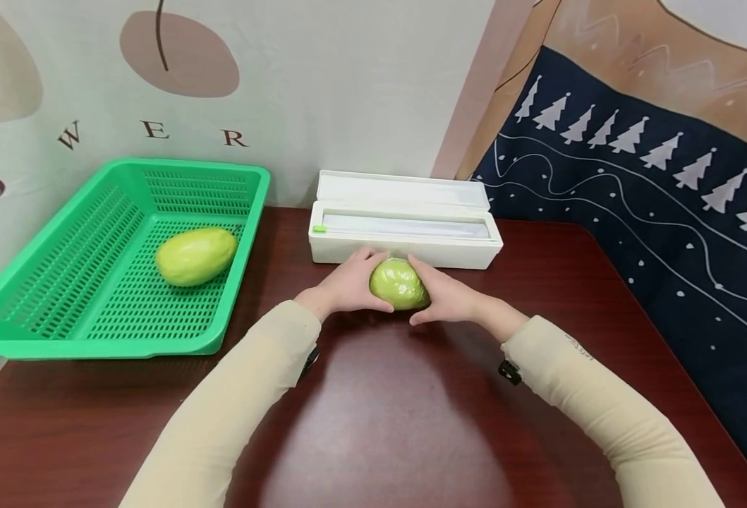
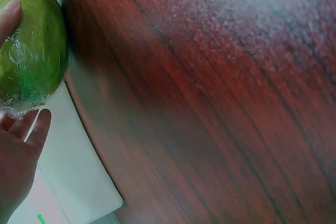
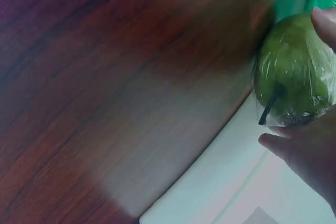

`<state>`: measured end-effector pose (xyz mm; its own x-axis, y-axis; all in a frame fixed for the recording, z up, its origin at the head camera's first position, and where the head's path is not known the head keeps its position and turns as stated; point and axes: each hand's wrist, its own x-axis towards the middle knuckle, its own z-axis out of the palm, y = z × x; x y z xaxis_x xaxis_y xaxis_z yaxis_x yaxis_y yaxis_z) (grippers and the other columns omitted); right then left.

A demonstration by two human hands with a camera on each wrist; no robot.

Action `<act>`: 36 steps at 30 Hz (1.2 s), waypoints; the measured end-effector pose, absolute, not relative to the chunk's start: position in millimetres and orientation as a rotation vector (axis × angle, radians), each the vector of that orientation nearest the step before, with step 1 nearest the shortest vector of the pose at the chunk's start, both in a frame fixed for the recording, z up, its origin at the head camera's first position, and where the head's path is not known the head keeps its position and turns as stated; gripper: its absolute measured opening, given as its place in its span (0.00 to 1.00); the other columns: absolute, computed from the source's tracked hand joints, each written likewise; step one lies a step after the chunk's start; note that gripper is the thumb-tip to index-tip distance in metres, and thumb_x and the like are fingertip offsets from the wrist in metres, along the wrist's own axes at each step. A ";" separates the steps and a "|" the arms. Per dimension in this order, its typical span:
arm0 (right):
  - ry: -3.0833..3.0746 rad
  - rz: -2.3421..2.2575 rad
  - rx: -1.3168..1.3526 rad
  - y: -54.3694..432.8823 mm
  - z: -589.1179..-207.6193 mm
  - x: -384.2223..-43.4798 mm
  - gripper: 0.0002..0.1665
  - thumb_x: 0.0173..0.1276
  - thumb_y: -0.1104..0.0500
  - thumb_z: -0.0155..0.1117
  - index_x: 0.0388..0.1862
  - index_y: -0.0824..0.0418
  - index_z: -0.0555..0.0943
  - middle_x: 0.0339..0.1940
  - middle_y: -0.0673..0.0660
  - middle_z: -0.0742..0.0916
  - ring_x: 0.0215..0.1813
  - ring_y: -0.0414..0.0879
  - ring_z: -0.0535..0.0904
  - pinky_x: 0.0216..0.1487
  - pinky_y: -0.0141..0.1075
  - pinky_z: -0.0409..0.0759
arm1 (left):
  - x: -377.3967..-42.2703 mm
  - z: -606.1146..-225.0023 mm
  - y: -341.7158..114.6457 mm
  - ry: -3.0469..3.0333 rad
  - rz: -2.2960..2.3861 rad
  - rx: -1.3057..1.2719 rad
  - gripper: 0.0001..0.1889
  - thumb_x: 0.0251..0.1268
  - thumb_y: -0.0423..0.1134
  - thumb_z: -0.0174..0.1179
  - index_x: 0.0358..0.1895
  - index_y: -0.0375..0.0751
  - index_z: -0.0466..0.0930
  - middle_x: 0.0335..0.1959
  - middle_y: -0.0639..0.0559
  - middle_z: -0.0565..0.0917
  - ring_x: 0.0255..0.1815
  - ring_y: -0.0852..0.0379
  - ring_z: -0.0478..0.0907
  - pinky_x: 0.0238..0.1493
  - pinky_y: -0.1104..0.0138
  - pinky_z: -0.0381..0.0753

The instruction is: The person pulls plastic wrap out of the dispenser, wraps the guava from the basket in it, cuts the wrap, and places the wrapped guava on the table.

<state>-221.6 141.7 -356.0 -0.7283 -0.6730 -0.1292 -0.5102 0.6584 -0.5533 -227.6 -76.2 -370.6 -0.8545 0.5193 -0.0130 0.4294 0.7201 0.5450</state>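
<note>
Between both hands is a green papaya [image 1: 399,284] wrapped in shiny cling film, just in front of a white cling film box. My left hand [image 1: 355,281] grips its left end, thumb on the near side and fingers on the far side. From the other end my right hand [image 1: 447,293] holds it the same way. In the left wrist view, gathered film shows on the papaya [image 2: 39,45] close to the fingers. A dark stem under the film is visible on the papaya [image 3: 291,72] in the right wrist view.
The white cling film box [image 1: 405,250] stands behind the hands, lid up, with a small green slider [image 1: 319,228] at its left. A green plastic basket [image 1: 236,282] on the left holds another papaya [image 1: 197,257]. Printed cloths hang behind and right of the brown table [image 1: 373,423].
</note>
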 end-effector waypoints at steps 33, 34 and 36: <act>2.679 -0.615 -0.937 141.9 -356.5 -217.6 0.47 0.48 0.52 0.76 0.64 0.65 0.64 0.54 0.63 0.70 0.57 0.54 0.66 0.58 0.48 0.70 | -219.4 -368.8 -81.7 2.689 0.974 0.732 0.44 0.41 0.55 0.73 0.63 0.40 0.65 0.55 0.48 0.72 0.53 0.53 0.71 0.56 0.60 0.72; 2.689 -0.602 -0.943 142.6 -356.5 -216.7 0.48 0.48 0.52 0.76 0.65 0.65 0.64 0.54 0.63 0.70 0.56 0.54 0.66 0.58 0.48 0.70 | -219.5 -368.8 -82.1 2.685 0.993 0.738 0.42 0.40 0.54 0.73 0.60 0.40 0.66 0.53 0.48 0.73 0.52 0.54 0.71 0.56 0.61 0.72; 2.684 -0.604 -0.947 143.5 -356.9 -215.9 0.49 0.47 0.53 0.77 0.65 0.65 0.64 0.52 0.63 0.70 0.55 0.54 0.66 0.57 0.48 0.71 | -219.6 -368.6 -82.2 2.681 1.013 0.749 0.36 0.40 0.53 0.73 0.53 0.41 0.69 0.49 0.49 0.76 0.49 0.54 0.73 0.53 0.62 0.73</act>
